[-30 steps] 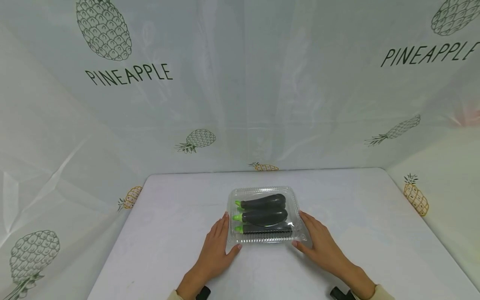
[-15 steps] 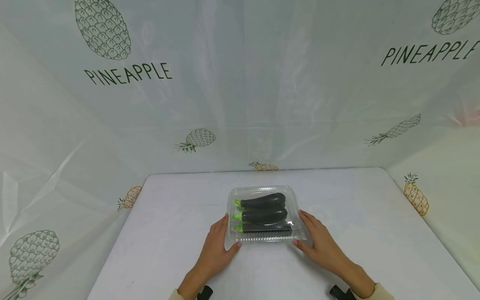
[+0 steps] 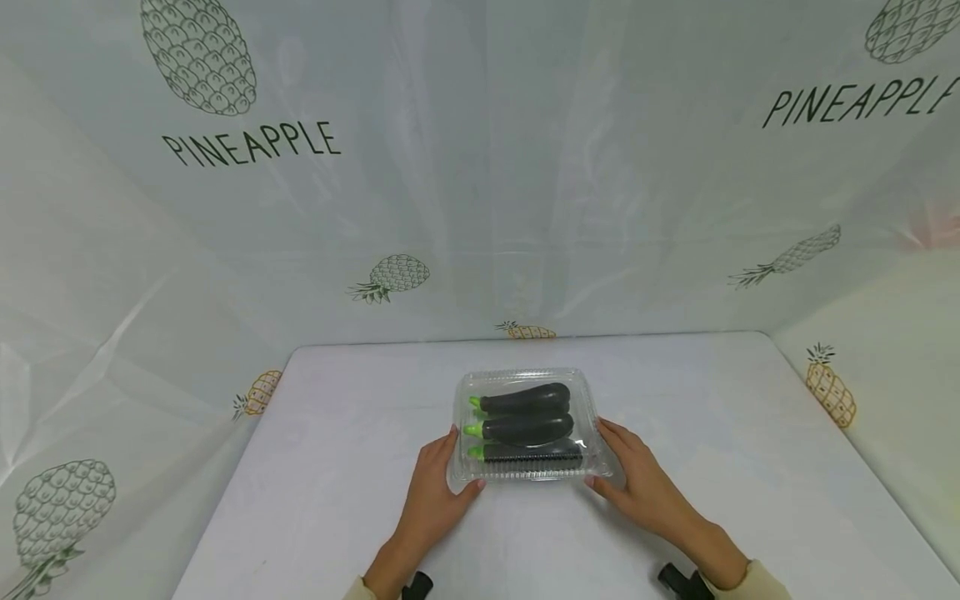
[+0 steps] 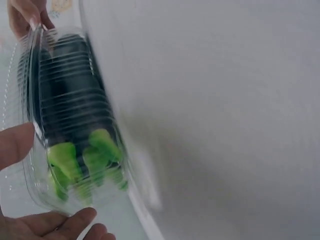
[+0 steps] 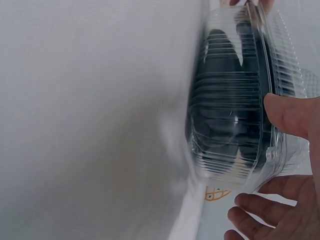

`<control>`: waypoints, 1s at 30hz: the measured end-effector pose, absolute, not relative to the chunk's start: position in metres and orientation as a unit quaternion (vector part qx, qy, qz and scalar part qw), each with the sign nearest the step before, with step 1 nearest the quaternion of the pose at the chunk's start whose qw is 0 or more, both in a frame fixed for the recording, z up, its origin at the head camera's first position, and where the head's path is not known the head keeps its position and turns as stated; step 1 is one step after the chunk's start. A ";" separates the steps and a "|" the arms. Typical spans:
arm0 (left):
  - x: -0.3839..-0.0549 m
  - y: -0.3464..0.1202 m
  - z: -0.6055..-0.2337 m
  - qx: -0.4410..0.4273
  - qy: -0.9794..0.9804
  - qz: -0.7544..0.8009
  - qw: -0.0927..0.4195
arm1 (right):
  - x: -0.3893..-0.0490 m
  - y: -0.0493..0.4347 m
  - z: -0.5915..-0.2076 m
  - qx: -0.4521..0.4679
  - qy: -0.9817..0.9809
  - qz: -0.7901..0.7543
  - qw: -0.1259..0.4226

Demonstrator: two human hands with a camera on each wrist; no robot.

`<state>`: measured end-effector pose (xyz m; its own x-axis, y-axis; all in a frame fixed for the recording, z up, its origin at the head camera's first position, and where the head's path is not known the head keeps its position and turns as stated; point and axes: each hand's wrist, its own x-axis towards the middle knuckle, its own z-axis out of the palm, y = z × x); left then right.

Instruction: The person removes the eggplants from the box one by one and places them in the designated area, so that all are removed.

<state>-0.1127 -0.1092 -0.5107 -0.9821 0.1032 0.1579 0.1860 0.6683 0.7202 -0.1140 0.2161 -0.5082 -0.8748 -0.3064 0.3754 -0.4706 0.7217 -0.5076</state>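
A clear plastic clamshell box lies near the middle of the white table in the head view. Inside it are several dark eggplants with bright green stems pointing left. My left hand holds the box's near left corner, thumb at the front and fingers along the side. At the opposite corner, my right hand grips it the same way. The left wrist view has my thumb against the rim and fingers at the corner below. In the right wrist view, my thumb presses the rim.
The white table has rounded far corners. Behind and beside it hangs a pale sheet printed with pineapples and the word PINEAPPLE. Black straps or devices sit at both wrists, next to pale sleeves.
The left wrist has turned slightly inward, and both hands stay at the box's corners. The whole head view has shifted up a little; the box keeps its place on the table.
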 end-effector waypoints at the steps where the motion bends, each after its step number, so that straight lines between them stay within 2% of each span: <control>1: -0.113 -0.108 -0.510 -0.074 -0.910 -0.404 0.054 | -0.114 0.216 -0.508 0.212 -0.918 0.306 0.134; 11: -0.114 -0.101 -0.510 -0.057 -0.910 -0.399 0.100 | -0.117 0.217 -0.506 0.211 -0.921 0.297 0.138; 30: -0.106 -0.092 -0.508 -0.066 -0.920 -0.355 0.151 | -0.117 0.214 -0.508 0.210 -0.923 0.291 0.142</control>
<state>-0.1064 -0.0919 -0.5075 -0.9458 0.0137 0.3246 0.2283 0.7390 0.6339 -0.1171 0.2145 -0.5081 -0.8715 -0.3051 0.3839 -0.4702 0.7423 -0.4775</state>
